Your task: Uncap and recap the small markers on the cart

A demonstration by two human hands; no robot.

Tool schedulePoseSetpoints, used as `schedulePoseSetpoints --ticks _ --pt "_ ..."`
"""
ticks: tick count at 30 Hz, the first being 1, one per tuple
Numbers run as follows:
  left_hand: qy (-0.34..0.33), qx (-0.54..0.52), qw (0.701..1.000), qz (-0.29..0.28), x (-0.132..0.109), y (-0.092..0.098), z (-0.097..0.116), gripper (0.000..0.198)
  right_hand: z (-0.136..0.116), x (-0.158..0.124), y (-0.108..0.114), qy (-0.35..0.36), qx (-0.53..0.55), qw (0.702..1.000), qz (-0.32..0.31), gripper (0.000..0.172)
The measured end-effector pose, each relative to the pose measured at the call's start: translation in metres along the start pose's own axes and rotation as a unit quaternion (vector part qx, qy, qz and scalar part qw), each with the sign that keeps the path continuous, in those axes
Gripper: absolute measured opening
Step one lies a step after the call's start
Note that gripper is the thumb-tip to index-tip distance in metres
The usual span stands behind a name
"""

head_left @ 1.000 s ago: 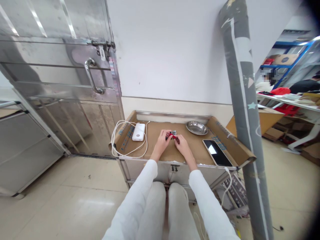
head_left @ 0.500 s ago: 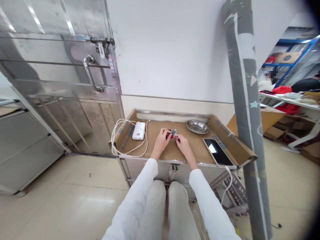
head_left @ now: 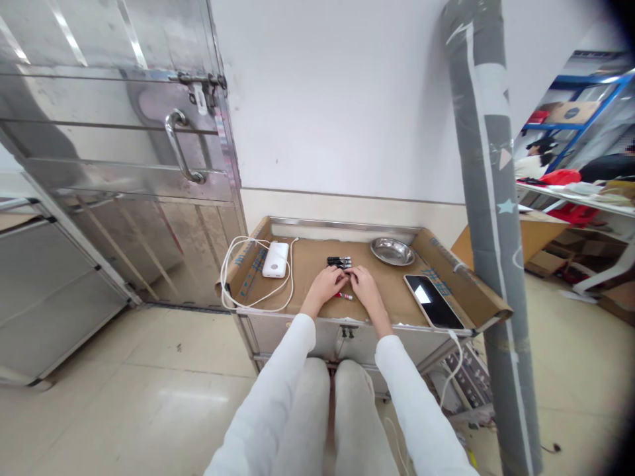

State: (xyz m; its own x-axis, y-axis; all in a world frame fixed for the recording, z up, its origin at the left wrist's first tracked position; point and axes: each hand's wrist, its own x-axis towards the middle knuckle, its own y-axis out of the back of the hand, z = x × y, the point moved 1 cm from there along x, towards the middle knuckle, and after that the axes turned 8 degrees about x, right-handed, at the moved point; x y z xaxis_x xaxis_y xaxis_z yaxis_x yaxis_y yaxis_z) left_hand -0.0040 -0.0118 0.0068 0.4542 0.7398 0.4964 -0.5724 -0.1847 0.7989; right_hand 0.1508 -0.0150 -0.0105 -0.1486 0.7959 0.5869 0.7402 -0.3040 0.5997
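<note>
Several black markers (head_left: 338, 260) with pale ends lie side by side on the cardboard-covered cart top. At the near side of this row, my left hand (head_left: 325, 285) and my right hand (head_left: 364, 286) meet with bent, closed fingers. Their fingertips pinch what looks like one more black marker, mostly hidden by the fingers. A red marker (head_left: 344, 296) lies nearer to me, between the hands, its left end covered by my left hand.
To the left is a white power bank (head_left: 276, 260) with a looped white cable (head_left: 224, 281). A metal dish (head_left: 391, 251) and a phone (head_left: 432, 301) lie to the right. Raised cardboard sides edge the cart top. A tall wrapped roll (head_left: 489, 192) stands beside it.
The red marker, held between both hands before, now lies on the cardboard nearer to me. My fingers have shifted to the near side of the black row, which shows more fully.
</note>
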Motion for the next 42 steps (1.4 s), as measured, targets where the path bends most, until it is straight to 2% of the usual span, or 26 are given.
schedulePoseSetpoints --ticks 3,7,11,16,23,29,34,37,42 --pt "-0.027 0.001 0.999 -0.02 -0.002 0.006 0.005 0.015 0.0 0.001 0.002 -0.005 -0.018 1.0 0.018 0.029" --pt "-0.074 -0.007 0.994 -0.081 -0.004 0.011 0.01 0.009 0.001 0.002 0.003 -0.011 -0.055 0.998 0.039 0.028" --pt "-0.059 -0.033 0.991 -0.111 -0.004 0.01 0.009 0.01 0.001 0.001 0.004 -0.022 -0.087 0.995 0.053 0.026" --pt "-0.03 -0.039 0.994 -0.094 -0.005 0.012 0.008 0.013 0.001 0.001 0.004 -0.036 -0.114 0.991 0.052 0.025" --pt "-0.057 -0.022 0.988 -0.143 -0.019 0.019 0.002 0.025 0.0 0.004 0.005 -0.039 -0.132 0.99 0.04 0.026" --pt "-0.032 -0.005 0.995 -0.092 -0.016 0.013 -0.005 0.019 0.001 0.003 0.002 -0.021 -0.155 0.987 0.044 0.025" --pt "0.016 0.009 1.0 0.017 -0.007 0.012 -0.009 0.019 0.002 0.002 0.002 -0.025 -0.156 0.986 0.046 0.024" --pt "0.06 0.058 0.994 0.074 -0.001 0.011 -0.012 0.018 0.001 0.002 0.002 -0.024 -0.151 0.987 0.039 0.023" --pt "0.147 0.17 0.972 0.072 0.004 0.003 -0.022 0.018 -0.001 0.002 0.002 -0.02 -0.152 0.988 0.021 0.023"
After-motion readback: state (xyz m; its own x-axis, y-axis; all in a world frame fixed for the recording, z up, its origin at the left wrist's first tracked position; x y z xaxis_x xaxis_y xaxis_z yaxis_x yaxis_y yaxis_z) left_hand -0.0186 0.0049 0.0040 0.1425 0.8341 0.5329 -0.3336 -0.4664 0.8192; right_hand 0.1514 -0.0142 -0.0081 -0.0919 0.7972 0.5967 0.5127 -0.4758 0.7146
